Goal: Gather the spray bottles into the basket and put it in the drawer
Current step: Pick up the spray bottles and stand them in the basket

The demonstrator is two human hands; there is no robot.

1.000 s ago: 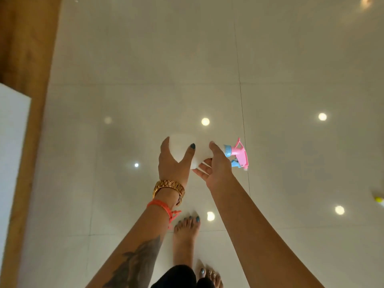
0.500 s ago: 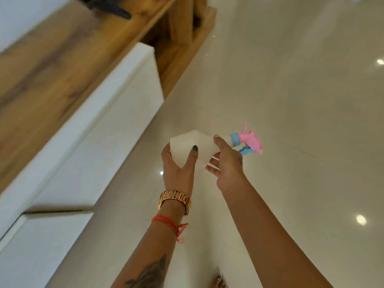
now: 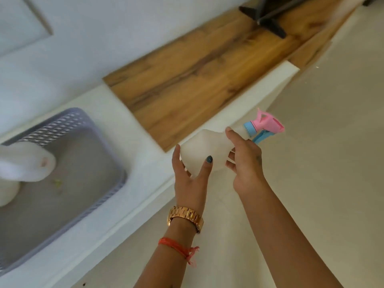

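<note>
Since the earlier frame the view has swung left, bringing a grey basket [image 3: 68, 129] on the white tabletop [image 3: 133, 179] into sight. Both hands grip one white spray bottle [image 3: 204, 150] over the tabletop's edge: left hand [image 3: 190, 179] around its base, right hand [image 3: 246, 163] near the pink-and-blue trigger head [image 3: 264, 126]. Another white bottle [image 3: 25, 163] lies in the basket.

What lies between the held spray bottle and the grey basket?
Head view: only bare white cabinet top separates the spray bottle, held in both hands, from the basket.
</note>
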